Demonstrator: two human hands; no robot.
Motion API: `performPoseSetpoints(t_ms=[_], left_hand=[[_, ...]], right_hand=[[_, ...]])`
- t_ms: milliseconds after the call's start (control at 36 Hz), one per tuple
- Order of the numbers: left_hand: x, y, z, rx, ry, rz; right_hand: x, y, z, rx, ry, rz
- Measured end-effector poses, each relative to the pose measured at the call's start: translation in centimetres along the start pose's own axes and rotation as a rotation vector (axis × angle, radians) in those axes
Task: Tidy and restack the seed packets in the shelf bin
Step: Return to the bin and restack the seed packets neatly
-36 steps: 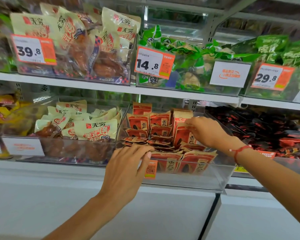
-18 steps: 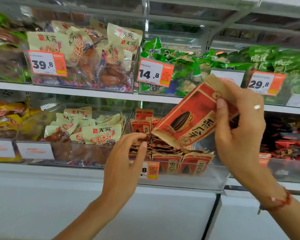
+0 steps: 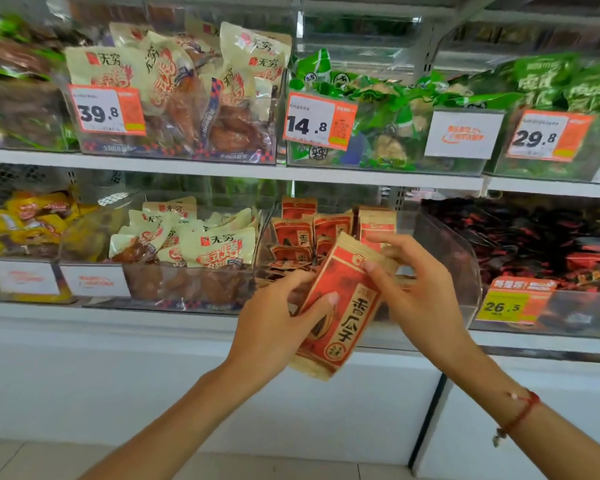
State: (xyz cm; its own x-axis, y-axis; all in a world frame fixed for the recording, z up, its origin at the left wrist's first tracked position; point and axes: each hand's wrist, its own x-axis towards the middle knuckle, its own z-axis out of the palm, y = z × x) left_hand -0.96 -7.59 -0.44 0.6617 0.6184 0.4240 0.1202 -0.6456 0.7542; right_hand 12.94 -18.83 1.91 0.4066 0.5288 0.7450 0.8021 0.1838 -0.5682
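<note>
A shop shelf unit (image 3: 222, 169) fills the view, its clear bins holding snack bags. Nearest, both hands hold one red seed packet (image 3: 340, 306) in front of the middle bin (image 3: 465, 271). The left hand (image 3: 274, 327) grips its lower left edge, thumb across the front. The right hand (image 3: 420, 303) pinches its upper right corner; a red string bracelet (image 3: 520, 414) circles that wrist. Behind the packet, more seed packets (image 3: 302, 233) stand and lie loosely in the bin. Further up, price tags (image 3: 317, 121) front the upper bins of cream and green bags.
</note>
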Motion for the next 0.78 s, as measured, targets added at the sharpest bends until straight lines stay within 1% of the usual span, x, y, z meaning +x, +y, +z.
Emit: performPoseSetpoints(t_ms=[56,139,194,278,333,389,472,583,694,778], left_hand=[[0.2,-0.2,0.0,-0.110,-0.004,-0.038],[0.4,0.0,-0.1,-0.298,0.001,-0.070],[0.2,0.4,-0.3,-0.389,-0.018,-0.064],[-0.2,0.7,-0.5,-0.470,-0.041,-0.068],[-0.3,0.7,-0.5,-0.473,-0.054,-0.074],[-0.4,0.4,-0.4,-0.464,-0.066,-0.077],[-0.5,0.2,-0.3,-0.449,-0.113,-0.086],[-0.7,0.3,-0.2,-0.480,-0.241,-0.131],[-0.6,0.1,-0.1,-0.466,-0.258,-0.151],[-0.4,-0.1,-0.1,-0.455,-0.256,-0.168]], right_hand=[[0.0,0.2,-0.3,-0.045,0.055,-0.003],[0.1,0.0,-0.4,0.041,0.063,0.119],[0.2,-0.3,-0.5,0.100,0.020,0.214],[-0.1,-0.3,-0.6,0.185,-0.111,0.315],[-0.3,-0.2,-0.8,0.248,-0.161,0.375],[-0.5,-0.1,-0.9,0.306,-0.175,0.420],[-0.6,0.1,-0.9,0.331,-0.160,0.460],[-0.6,0.1,-0.8,0.354,-0.097,0.485],[-0.7,0.1,-1.0,0.386,-0.016,0.476],[-0.7,0.1,-1.1,0.387,-0.043,0.474]])
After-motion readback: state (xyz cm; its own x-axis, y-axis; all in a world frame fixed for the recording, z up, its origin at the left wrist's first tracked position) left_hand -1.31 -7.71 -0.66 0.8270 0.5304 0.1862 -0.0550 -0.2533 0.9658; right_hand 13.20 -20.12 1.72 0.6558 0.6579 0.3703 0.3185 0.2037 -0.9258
